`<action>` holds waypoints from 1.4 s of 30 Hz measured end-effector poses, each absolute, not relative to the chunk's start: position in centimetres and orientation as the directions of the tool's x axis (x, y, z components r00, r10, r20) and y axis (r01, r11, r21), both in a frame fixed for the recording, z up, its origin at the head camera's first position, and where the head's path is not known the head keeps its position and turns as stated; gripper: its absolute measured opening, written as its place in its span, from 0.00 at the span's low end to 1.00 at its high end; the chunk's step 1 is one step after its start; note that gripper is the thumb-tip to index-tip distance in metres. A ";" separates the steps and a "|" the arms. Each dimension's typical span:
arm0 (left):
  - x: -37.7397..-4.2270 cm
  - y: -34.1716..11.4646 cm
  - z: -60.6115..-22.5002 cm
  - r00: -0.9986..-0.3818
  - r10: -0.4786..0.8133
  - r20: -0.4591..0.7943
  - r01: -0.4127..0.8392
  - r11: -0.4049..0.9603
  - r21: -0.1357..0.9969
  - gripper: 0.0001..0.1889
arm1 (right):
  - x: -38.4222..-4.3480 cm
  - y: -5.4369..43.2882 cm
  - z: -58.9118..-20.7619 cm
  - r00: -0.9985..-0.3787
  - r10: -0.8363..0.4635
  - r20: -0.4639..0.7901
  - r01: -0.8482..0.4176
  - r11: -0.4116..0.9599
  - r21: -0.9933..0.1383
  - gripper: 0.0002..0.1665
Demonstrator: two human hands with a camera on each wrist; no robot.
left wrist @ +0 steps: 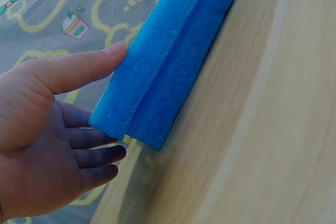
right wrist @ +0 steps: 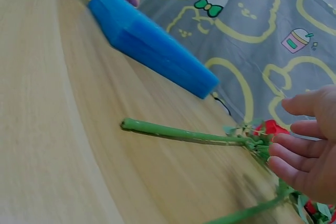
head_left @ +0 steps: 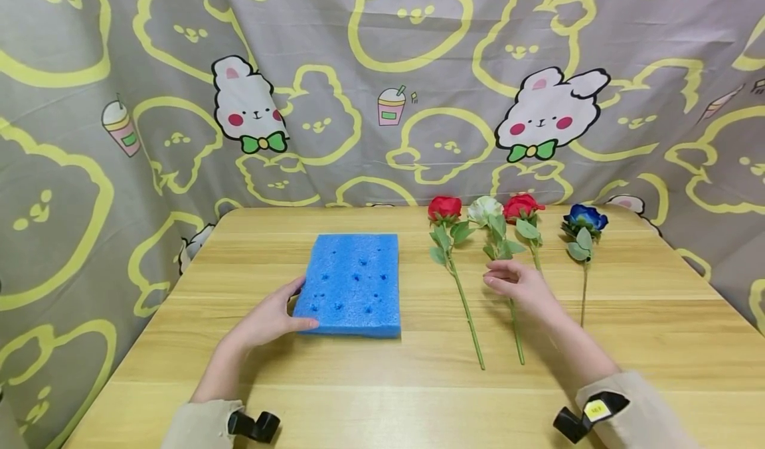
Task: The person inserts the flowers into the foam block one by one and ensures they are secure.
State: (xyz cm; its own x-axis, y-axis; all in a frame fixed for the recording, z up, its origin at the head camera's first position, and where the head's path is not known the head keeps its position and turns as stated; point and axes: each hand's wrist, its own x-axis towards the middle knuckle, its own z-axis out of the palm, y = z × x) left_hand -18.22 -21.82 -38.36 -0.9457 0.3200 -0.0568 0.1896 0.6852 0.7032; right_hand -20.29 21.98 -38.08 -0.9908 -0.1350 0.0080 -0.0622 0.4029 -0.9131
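Observation:
A blue foam block (head_left: 352, 289) with several small holes in its top lies flat on the table, left of centre. My left hand (head_left: 269, 313) is at its near left corner, the thumb touching the foam and the other fingers extended along the left side. In the left wrist view those fingers (left wrist: 100, 156) look fairly straight. Over the stem of a white rose (head_left: 485, 208) hovers my right hand (head_left: 526, 289), fingers loosely extended and nothing held. Left of it lies a red rose (head_left: 445, 208); another red rose (head_left: 522, 206) lies behind, its stem partly hidden.
A blue rose (head_left: 586, 218) lies farther right, its stem running behind the right forearm. All flower heads point toward the far edge of the wooden table (head_left: 382, 396). A grey patterned curtain (head_left: 335, 30) hangs behind and at both sides.

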 end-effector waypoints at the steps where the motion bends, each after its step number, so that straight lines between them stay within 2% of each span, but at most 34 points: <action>1: -18.2 -21.8 -38.3 -0.946 0.319 -0.059 0.188 0.687 0.702 0.54 | -20.4 21.8 -38.2 -0.990 -0.141 -0.001 -0.053 0.385 -0.921 0.30; 4: -18.2 -21.9 -38.3 -0.946 0.320 -0.062 0.185 0.685 0.704 0.53 | -20.6 21.2 -38.6 -0.986 -0.163 -0.021 -0.034 0.330 -0.943 0.29; 10: -18.2 -21.9 -38.3 -0.943 0.325 -0.066 0.183 0.676 0.713 0.53 | -21.0 20.3 -39.5 -0.980 -0.197 -0.024 -0.044 0.338 -0.940 0.28; 29: -18.3 -22.1 -38.4 -0.941 0.333 -0.063 0.194 0.681 0.706 0.53 | -21.3 19.2 -41.0 -0.959 -0.283 0.000 -0.160 0.541 -0.825 0.30; 38: -18.3 -22.0 -38.4 -0.938 0.340 -0.067 0.195 0.678 0.709 0.53 | -20.5 18.2 -40.9 -0.970 -0.243 0.008 -0.179 0.692 -0.699 0.27; 42: -18.4 -22.0 -38.3 -0.937 0.342 -0.065 0.201 0.684 0.701 0.53 | -20.4 18.2 -40.7 -0.977 -0.213 0.010 -0.159 0.700 -0.696 0.26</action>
State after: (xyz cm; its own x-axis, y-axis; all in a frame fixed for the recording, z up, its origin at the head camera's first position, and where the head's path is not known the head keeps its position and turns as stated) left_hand -18.38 -22.01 -38.35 -0.9373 0.3425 -0.0652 0.2011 0.6839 0.7014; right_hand -20.41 18.21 -40.66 -0.9771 -0.2127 0.0099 -0.1594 0.6996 -0.6965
